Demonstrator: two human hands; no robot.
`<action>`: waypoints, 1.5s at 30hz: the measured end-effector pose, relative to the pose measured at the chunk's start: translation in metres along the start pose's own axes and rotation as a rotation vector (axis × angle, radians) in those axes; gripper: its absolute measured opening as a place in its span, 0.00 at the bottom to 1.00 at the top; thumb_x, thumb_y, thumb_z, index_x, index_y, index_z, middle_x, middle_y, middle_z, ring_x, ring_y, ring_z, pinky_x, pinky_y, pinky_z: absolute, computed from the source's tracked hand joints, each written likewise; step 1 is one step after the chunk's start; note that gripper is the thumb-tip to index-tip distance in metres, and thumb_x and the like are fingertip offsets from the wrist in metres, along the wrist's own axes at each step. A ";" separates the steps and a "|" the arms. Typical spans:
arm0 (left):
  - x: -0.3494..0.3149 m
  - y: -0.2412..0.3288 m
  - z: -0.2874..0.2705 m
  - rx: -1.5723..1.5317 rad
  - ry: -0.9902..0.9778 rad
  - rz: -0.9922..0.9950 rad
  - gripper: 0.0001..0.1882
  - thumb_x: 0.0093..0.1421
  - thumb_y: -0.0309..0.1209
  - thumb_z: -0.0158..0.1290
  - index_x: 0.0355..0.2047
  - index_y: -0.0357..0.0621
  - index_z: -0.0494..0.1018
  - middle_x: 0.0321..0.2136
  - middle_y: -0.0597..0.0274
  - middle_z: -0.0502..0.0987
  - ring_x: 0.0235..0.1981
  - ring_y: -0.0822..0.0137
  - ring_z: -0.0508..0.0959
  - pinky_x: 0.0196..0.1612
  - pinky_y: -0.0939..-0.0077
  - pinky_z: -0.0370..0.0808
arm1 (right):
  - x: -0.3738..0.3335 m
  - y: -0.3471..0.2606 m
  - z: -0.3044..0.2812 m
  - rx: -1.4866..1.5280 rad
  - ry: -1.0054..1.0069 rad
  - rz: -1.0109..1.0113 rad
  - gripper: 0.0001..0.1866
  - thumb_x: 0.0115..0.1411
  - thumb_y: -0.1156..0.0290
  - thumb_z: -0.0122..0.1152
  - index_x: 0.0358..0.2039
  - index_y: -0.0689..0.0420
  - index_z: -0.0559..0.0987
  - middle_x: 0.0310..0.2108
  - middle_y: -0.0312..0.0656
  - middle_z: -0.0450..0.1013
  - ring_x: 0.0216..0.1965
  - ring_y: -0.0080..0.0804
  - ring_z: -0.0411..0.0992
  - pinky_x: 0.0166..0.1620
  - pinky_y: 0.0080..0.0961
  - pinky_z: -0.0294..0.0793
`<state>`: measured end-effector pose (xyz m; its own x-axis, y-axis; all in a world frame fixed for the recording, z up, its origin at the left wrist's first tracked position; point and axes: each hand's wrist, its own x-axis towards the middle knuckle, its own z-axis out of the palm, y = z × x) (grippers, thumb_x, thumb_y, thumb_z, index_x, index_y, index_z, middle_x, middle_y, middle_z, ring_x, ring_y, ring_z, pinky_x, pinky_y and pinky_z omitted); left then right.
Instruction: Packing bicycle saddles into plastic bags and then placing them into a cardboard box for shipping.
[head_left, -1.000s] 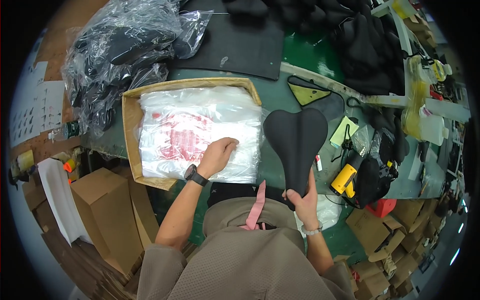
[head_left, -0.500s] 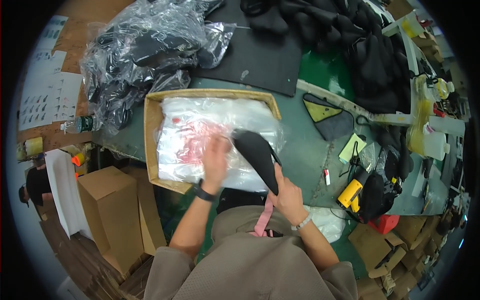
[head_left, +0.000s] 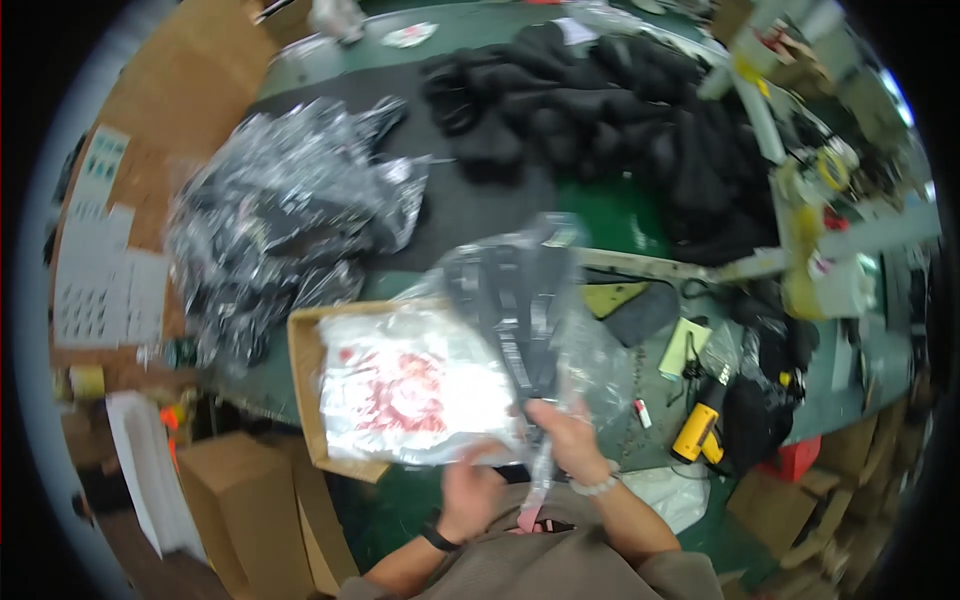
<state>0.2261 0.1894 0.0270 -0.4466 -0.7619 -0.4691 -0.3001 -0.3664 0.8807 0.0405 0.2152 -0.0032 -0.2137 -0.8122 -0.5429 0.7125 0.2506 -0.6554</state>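
My right hand [head_left: 567, 437] grips the lower end of a clear plastic bag [head_left: 562, 235] with a long, black fabric-like piece [head_left: 510, 300] inside it. The bagged piece stands up from my hand, above the right side of an open cardboard box [head_left: 306, 395]. In that box lies a stack of clear plastic bags [head_left: 400, 390] with red print. My left hand [head_left: 472, 497] is at the near edge of the stack, left of the bagged piece. Motion smears its fingers, and I cannot see whether it touches a bag.
At the left lies a heap of black pieces in clear plastic [head_left: 300, 190]. Loose black pieces [head_left: 600, 100] are piled at the back. To the right are a grey-green pouch [head_left: 640, 312], a yellow-black tool [head_left: 696, 432] and a small white-red tube [head_left: 642, 413]. A brown carton [head_left: 235, 500] stands at lower left.
The black piece, bare before, is now inside a clear plastic bag held upright in my right hand. My left hand has come back from over the stack toward my body. The view has shifted.
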 end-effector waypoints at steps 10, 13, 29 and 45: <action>0.244 0.130 -0.125 -0.733 0.446 0.143 0.36 0.67 0.52 0.46 0.67 0.41 0.56 0.66 0.56 0.59 0.67 0.62 0.58 0.69 0.62 0.54 | 0.079 -0.088 -0.031 -0.686 -0.097 -0.600 0.29 0.61 0.63 0.64 0.58 0.64 0.69 0.50 0.46 0.73 0.48 0.33 0.73 0.52 0.29 0.71; 0.296 0.133 -0.206 -0.927 0.502 0.242 0.47 0.62 0.63 0.48 0.68 0.40 0.53 0.66 0.51 0.60 0.66 0.56 0.59 0.69 0.59 0.54 | 0.141 -0.111 -0.130 -0.744 0.319 -0.487 0.27 0.55 0.62 0.67 0.51 0.65 0.73 0.46 0.52 0.74 0.45 0.43 0.74 0.49 0.33 0.74; 0.193 0.026 0.122 0.545 -0.259 0.446 0.10 0.51 0.22 0.61 0.36 0.37 0.77 0.34 0.52 0.81 0.37 0.53 0.80 0.41 0.67 0.76 | 0.293 -0.345 -0.362 -1.537 0.863 -0.171 0.51 0.42 0.36 0.70 0.58 0.60 0.71 0.56 0.54 0.70 0.57 0.51 0.69 0.59 0.40 0.69; 0.236 -0.119 0.206 0.278 -0.013 -0.282 0.34 0.56 0.44 0.64 0.53 0.28 0.68 0.48 0.49 0.76 0.46 0.61 0.76 0.51 0.66 0.72 | 0.055 0.024 -0.256 -1.043 0.697 -0.406 0.34 0.45 0.58 0.73 0.50 0.64 0.75 0.51 0.53 0.73 0.52 0.53 0.68 0.58 0.45 0.65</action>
<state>-0.0169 0.1635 -0.2017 -0.3237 -0.6446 -0.6926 -0.6288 -0.4004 0.6665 -0.1257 0.3114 -0.1834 -0.8095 -0.5642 -0.1624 -0.2628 0.5956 -0.7591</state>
